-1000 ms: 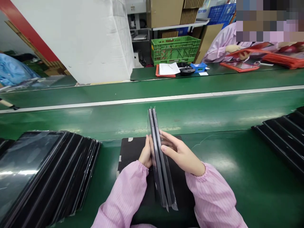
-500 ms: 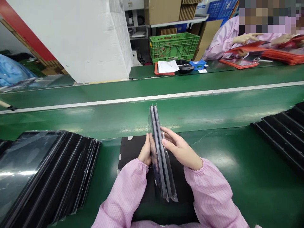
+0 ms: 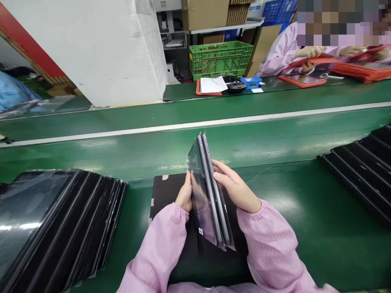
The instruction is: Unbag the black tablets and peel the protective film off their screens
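My hands hold two slim dark tablets upright on edge, side by side, in clear plastic film that flares out at the left and bottom. My left hand grips the near-left face, with its fingers partly behind the film. My right hand presses its fingers against the right side of the pair. Below them lies a black mat on the green belt, and the lower end of the pair hangs just above it. The tablets' faces are mostly hidden by the film and my fingers.
Several dark film-wrapped tablets lie in an overlapping row at left, and another row at right. A white rail crosses the green conveyor. Beyond, a co-worker's hands handle orange-red cases, near a green crate.
The pair of tablets has tilted, its lower end swinging right and its top leaning left. The film now shows more on the left. The whole view has shifted slightly.
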`<state>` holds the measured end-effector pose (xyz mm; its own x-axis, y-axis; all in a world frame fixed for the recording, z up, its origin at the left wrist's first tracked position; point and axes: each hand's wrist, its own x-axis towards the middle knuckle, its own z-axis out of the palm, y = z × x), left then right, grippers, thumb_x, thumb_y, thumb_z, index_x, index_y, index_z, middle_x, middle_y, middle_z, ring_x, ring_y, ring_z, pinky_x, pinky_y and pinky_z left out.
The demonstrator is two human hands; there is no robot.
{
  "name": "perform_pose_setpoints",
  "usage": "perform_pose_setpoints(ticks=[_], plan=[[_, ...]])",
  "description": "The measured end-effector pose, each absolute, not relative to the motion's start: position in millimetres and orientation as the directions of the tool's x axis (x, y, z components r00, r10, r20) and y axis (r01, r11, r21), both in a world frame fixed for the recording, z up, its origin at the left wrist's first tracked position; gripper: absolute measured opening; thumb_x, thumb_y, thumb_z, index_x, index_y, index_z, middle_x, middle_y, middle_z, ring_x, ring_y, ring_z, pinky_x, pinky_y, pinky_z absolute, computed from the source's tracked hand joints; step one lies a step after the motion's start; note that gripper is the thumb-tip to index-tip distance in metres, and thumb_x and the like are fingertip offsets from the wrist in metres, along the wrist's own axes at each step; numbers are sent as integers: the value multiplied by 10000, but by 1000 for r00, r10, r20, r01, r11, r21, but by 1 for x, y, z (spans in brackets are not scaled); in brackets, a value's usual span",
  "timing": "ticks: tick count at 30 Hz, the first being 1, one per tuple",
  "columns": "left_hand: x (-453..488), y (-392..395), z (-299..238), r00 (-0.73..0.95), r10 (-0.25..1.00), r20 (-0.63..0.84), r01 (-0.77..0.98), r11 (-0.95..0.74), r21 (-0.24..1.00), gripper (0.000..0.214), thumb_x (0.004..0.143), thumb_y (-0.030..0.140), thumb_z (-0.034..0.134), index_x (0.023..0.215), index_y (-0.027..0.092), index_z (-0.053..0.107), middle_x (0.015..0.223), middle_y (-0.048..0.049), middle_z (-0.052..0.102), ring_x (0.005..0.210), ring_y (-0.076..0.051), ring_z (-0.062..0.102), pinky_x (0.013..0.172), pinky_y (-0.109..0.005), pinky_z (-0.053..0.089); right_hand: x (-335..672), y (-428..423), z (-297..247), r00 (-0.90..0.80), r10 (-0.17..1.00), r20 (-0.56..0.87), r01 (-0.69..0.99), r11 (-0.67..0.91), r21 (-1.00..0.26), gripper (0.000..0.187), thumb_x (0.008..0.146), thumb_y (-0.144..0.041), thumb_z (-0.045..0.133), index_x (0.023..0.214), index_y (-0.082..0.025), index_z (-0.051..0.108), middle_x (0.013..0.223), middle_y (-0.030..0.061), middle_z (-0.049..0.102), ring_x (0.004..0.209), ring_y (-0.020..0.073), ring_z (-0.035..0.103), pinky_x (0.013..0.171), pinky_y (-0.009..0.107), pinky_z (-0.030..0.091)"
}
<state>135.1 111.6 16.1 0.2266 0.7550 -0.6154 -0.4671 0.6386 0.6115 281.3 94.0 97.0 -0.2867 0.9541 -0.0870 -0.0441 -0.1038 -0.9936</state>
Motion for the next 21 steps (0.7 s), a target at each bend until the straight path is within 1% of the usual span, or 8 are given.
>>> perform_pose_setpoints(ticks=[3, 6, 8, 11, 14, 18, 21], plan=[[137, 111, 24, 215, 723, -656, -537, 649, 539, 645, 962, 638, 381, 1246, 133, 666, 1159, -129, 749, 1068, -217, 715, 808, -240, 590, 282, 94, 100, -259, 962, -83, 4, -85, -996, 546, 893, -372, 531, 1414, -210, 537, 1316, 96, 668, 1118, 285, 669, 838, 415, 611], [139, 111, 26, 210, 725, -656, -571, 636, 519, 628, 979, 609, 375, 1249, 120, 664, 1255, -131, 714, 1135, -211, 693, 883, -236, 576, 284, 95, 100, -234, 971, -45, 52, -34, -998, 517, 883, -347, 509, 1376, -205, 576, 1296, 83, 681, 1209, 297, 620, 928, 437, 573], [139, 111, 24, 213, 728, -652, -573, 633, 520, 631, 978, 610, 378, 1264, 122, 656, 1277, -127, 705, 1169, -216, 678, 930, -250, 563, 285, 96, 99, -222, 975, -20, 75, -4, -997, 497, 886, -333, 494, 1357, -209, 593, 1290, 74, 684, 1277, 297, 573, 1002, 450, 531], [139, 110, 22, 219, 727, -650, -563, 638, 524, 659, 970, 630, 369, 1274, 118, 651, 1252, -137, 716, 1178, -235, 675, 974, -287, 552, 286, 97, 98, -216, 976, 0, 98, 22, -995, 480, 893, -323, 480, 1346, -216, 602, 1283, 65, 687, 1307, 292, 548, 1051, 457, 493], [140, 110, 23, 203, 732, -650, -563, 631, 534, 653, 970, 629, 367, 1273, 125, 652, 1221, -134, 731, 1166, -231, 682, 990, -291, 543, 286, 97, 97, -216, 976, -2, 84, 17, -996, 484, 892, -326, 477, 1349, -213, 594, 1279, 65, 687, 1298, 284, 555, 1050, 448, 491], [140, 109, 22, 177, 725, -666, -533, 639, 554, 650, 961, 636, 380, 1242, 126, 669, 1171, -134, 749, 1109, -238, 706, 956, -302, 562, 286, 96, 99, -218, 975, -38, 66, -24, -998, 493, 881, -343, 479, 1339, -195, 585, 1277, 80, 682, 1268, 286, 574, 1017, 447, 508], [140, 109, 21, 169, 727, -666, -525, 638, 563, 646, 961, 638, 376, 1224, 132, 679, 1135, -129, 760, 1063, -233, 723, 908, -293, 579, 285, 96, 100, -213, 976, -41, 70, -26, -997, 485, 861, -348, 489, 1305, -183, 593, 1268, 92, 682, 1274, 294, 566, 1010, 457, 507]])
